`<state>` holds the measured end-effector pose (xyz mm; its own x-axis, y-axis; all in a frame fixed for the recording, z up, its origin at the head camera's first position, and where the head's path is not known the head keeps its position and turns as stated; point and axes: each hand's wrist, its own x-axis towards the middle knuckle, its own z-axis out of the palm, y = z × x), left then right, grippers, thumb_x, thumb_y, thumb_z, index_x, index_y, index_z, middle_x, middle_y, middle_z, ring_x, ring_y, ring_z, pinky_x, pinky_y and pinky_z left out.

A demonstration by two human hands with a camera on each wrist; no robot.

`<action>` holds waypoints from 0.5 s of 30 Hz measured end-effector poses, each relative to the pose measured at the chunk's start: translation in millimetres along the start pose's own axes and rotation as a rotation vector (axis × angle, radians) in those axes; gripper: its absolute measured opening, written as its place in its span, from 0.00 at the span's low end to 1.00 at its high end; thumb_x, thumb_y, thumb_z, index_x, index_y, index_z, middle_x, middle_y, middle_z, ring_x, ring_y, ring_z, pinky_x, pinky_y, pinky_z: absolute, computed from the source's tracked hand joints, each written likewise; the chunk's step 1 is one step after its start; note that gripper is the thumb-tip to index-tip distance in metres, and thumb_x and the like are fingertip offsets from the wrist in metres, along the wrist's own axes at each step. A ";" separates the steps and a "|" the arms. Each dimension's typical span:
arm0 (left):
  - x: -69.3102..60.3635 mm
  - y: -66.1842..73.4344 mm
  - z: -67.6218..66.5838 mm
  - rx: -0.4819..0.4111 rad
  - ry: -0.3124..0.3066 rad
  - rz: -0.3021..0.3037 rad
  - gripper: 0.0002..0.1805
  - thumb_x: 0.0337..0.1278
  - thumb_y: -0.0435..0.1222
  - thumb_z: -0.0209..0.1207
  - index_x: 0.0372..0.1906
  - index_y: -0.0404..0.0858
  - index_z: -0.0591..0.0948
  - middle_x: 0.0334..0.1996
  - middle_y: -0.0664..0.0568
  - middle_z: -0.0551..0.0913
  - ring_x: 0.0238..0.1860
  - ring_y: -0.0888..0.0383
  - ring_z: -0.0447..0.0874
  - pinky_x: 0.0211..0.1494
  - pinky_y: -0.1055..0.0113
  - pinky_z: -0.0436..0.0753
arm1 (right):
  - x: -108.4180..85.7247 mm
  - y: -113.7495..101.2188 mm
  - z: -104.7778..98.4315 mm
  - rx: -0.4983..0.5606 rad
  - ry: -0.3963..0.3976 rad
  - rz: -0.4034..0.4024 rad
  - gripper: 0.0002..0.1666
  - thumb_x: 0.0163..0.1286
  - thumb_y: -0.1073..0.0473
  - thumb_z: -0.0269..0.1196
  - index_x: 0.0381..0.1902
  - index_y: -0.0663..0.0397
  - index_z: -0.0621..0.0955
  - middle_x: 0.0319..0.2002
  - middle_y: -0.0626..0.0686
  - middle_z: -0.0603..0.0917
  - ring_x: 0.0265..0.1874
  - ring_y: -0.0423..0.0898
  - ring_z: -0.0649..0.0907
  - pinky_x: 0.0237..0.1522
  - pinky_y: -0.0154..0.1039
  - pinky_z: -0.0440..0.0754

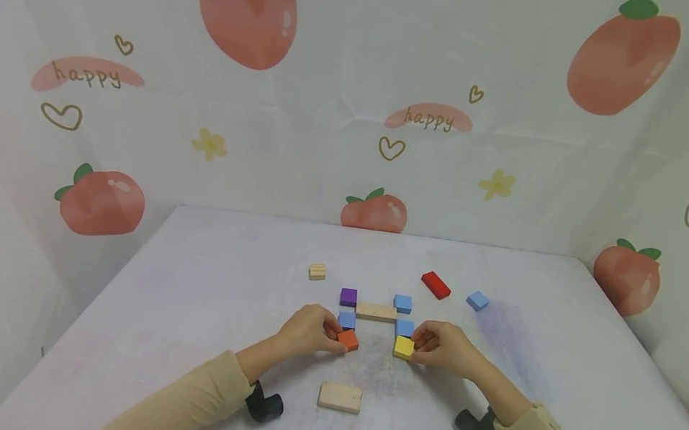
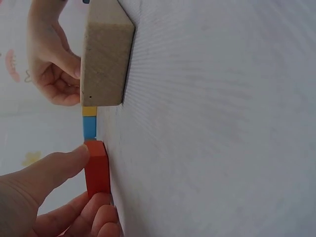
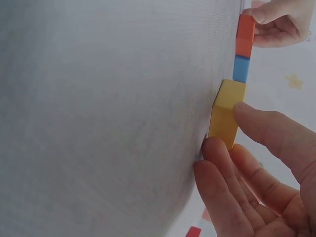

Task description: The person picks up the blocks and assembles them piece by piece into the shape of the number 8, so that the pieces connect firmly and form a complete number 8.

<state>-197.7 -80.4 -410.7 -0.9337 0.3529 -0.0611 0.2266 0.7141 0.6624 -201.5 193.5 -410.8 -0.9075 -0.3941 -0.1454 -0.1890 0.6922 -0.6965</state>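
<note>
My left hand [image 1: 310, 329] pinches an orange-red block [image 1: 348, 340] between thumb and fingers, just in front of the left blue block [image 1: 346, 321]. The left wrist view shows the thumb and fingers at opposite ends of that block [image 2: 97, 168]. In my right hand [image 1: 446, 347] a yellow block [image 1: 403, 348] is pinched, in front of another blue block [image 1: 404, 328]. In the right wrist view the yellow block [image 3: 227, 114] lies low at the table surface. A wooden plank [image 1: 376, 312] runs crosswise behind, with a purple block [image 1: 349, 297] and a blue block [image 1: 402, 303] beyond its ends.
A wooden block [image 1: 340, 397] lies nearer the front, between the forearms. Farther back are a small striped wooden piece [image 1: 317, 272], a red block [image 1: 436, 285] and a blue block [image 1: 478, 301]. A printed cloth [image 1: 300, 151] hangs behind the table [image 1: 236, 244].
</note>
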 end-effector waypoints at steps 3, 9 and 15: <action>0.0 0.9 0.2 -0.004 0.003 -0.010 0.16 0.39 0.40 0.72 0.34 0.33 0.85 0.26 0.51 0.85 0.27 0.64 0.76 0.31 0.72 0.74 | 0.1 0.5 0.2 0.000 0.000 -0.003 0.15 0.52 0.62 0.70 0.36 0.60 0.78 0.31 0.51 0.81 0.30 0.41 0.80 0.35 0.34 0.84; 0.1 1.7 0.1 -0.001 0.009 -0.018 0.16 0.39 0.41 0.72 0.34 0.34 0.85 0.26 0.52 0.85 0.27 0.64 0.76 0.31 0.72 0.74 | -0.3 0.4 -0.2 0.004 -0.002 -0.019 0.15 0.53 0.63 0.70 0.36 0.61 0.78 0.31 0.51 0.81 0.30 0.41 0.80 0.35 0.33 0.84; -0.8 2.6 -0.6 0.004 0.017 -0.008 0.17 0.39 0.41 0.72 0.34 0.34 0.85 0.25 0.52 0.85 0.27 0.65 0.75 0.30 0.73 0.73 | -0.8 -1.8 0.4 0.005 0.004 0.007 0.15 0.52 0.63 0.70 0.36 0.60 0.78 0.31 0.51 0.81 0.30 0.41 0.80 0.36 0.34 0.84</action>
<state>-196.6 -79.1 -408.4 -0.9399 0.3371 -0.0534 0.2204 0.7190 0.6592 -200.2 192.4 -409.8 -0.9104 -0.3869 -0.1469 -0.1812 0.6917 -0.6991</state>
